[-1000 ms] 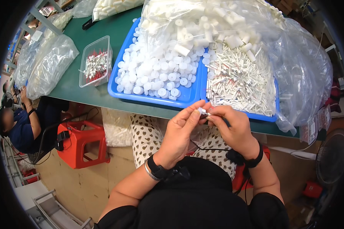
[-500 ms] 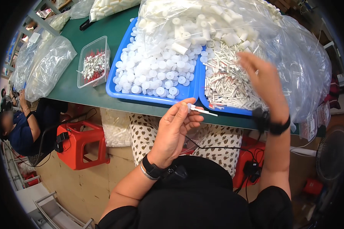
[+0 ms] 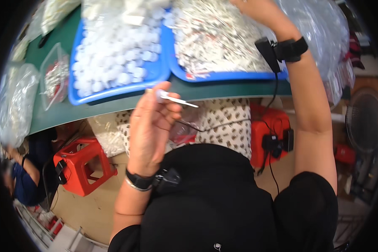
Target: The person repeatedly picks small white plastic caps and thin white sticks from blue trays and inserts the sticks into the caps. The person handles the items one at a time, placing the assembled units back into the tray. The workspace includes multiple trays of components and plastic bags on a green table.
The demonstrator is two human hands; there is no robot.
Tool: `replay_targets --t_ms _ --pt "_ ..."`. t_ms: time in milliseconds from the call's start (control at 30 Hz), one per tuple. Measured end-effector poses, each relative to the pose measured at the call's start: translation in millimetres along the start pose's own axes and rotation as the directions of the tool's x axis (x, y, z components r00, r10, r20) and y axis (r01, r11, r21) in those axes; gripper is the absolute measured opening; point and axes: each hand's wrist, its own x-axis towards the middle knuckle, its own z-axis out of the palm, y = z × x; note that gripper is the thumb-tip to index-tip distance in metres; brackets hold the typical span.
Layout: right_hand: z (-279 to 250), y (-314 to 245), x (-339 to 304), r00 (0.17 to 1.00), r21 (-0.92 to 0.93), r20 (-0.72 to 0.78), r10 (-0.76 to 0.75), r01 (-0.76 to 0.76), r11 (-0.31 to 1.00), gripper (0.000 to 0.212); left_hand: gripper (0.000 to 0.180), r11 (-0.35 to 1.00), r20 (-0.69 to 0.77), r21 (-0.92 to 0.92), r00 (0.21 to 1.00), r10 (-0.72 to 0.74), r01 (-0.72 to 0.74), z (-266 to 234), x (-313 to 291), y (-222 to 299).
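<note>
Far left edge of the green table (image 3: 67, 113): clear bags (image 3: 12, 109) of small parts, then a clear tub (image 3: 54, 77) of red-and-white bits. A seated co-worker (image 3: 25, 185) shows below the left edge, beside a red stool (image 3: 82, 166).

Left blue tray (image 3: 113, 90) sits at the table's near edge, full of white caps (image 3: 113, 54). Just below that edge the left hand (image 3: 149, 126) is raised, palm toward the camera, thumb and forefinger pinching a small white piece with a thin stick (image 3: 172, 98). Stick's long axis runs left to right, tip pointing right and slightly down, free end in the air over the lap, not touching the table.

Right blue tray (image 3: 222, 76) touches the left one, heaped with white sticks (image 3: 222, 38). Right hand (image 3: 260, 8) reaches far over this heap at the top edge; fingers cut off by the frame, so cannot tell if spread or pinching. Black wrist strap (image 3: 292, 48) with a dangling cable. Big clear bag (image 3: 323, 38) at the table's right edge.

Key relation: the held stick is in the left hand only; the right hand is well apart, up and to the right, over the stick heap. Left hand nearer the caps.
</note>
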Motion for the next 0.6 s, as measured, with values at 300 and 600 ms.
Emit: replay_targets --t_ms 300,600 --pt "44.2 -119.9 -154.1 0.966 0.621 -0.176 -0.189 0.258 0.741 0.028 0.046 0.915 0.144 0.297 0.960 0.240 -0.273 12.5 -12.7 1.3" --pt "78.4 -127.0 -177.3 0.981 0.954 0.159 -0.115 -0.123 0.272 0.022 0.037 0.771 0.177 0.532 0.936 0.304 -0.351 -17.0 -16.6 -13.9"
